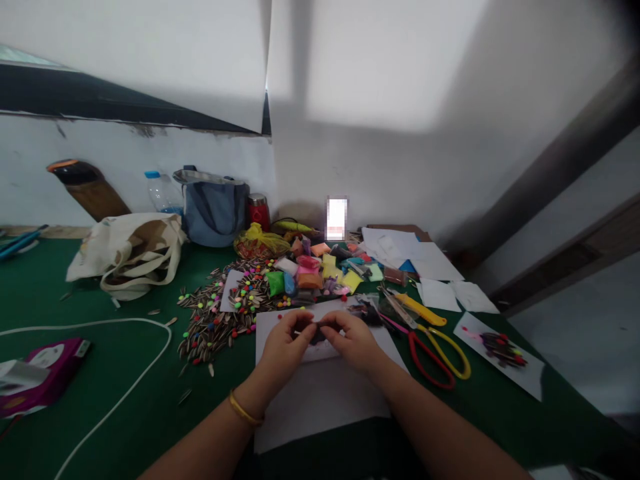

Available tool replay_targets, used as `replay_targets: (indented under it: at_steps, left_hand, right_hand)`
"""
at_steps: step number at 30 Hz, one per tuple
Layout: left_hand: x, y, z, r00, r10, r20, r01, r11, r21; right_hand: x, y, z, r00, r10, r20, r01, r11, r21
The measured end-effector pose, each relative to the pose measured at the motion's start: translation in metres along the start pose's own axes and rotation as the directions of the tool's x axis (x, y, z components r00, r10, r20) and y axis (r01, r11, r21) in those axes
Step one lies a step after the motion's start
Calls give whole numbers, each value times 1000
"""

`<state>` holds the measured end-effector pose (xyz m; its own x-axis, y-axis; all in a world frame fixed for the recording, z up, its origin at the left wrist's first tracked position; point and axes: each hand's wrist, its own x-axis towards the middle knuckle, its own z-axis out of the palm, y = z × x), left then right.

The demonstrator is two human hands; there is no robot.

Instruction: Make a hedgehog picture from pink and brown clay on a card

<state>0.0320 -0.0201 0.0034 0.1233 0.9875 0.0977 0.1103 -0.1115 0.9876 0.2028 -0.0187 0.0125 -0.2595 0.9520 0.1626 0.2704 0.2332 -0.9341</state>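
Note:
Above a white paper sheet [320, 393], my left hand [287, 343] and my right hand [350, 340] meet at the fingertips. Both pinch a small dark piece [318, 333], largely covered by the fingers; its material is too small to tell. A gold bangle [245, 409] circles my left wrist. Left of the hands spreads a heap of striped seeds [210, 333] mixed with colored balls. Just behind the hands are colored clay packets [310, 280].
Red-handled scissors [433, 363], yellow-handled scissors [453, 350] and a yellow cutter [423, 310] lie right of the paper. Farther right is a decorated card [503, 353]. Bags [213, 210] and a red flask [259, 213] stand behind; a white cable [130, 387] curves at left.

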Motion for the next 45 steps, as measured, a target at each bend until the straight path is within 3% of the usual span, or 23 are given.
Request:
replay_targets:
  at_steps: [5, 10, 17, 20, 26, 32, 37, 45]
  left_hand:
    - [-1, 4, -2, 980, 197, 42, -201, 969, 146]
    - [-2, 1, -2, 990, 134, -38, -127, 981, 147]
    - [-3, 5, -6, 948, 299, 112, -319, 859, 400]
    - [-2, 3, -7, 948, 295, 122, -317, 830, 459]
    - [-2, -1, -6, 938, 322, 132, -347, 845, 406]
    - [-2, -3, -5, 969, 246, -2, -227, 896, 381]
    - [-3, 0, -6, 937, 329, 121, -348, 833, 429]
    - [-3, -1, -6, 961, 257, 105, -277, 863, 423]
  right_hand:
    - [-2, -5, 1, 998, -3, 57, 1, 999, 41]
    - [-2, -4, 0, 998, 0, 55, -3, 999, 54]
    - [-3, -6, 2, 998, 8, 56, -9, 1000, 15]
    - [-3, -6, 2, 999, 10, 33, -11, 1000, 9]
    - [-2, -5, 1, 998, 0, 63, -1, 1000, 13]
    - [-3, -5, -1, 994, -47, 94, 52, 997, -53]
    - [-3, -4, 0, 994, -74, 84, 81, 993, -84]
    - [-3, 3, 2, 994, -89, 58, 98, 980, -172]
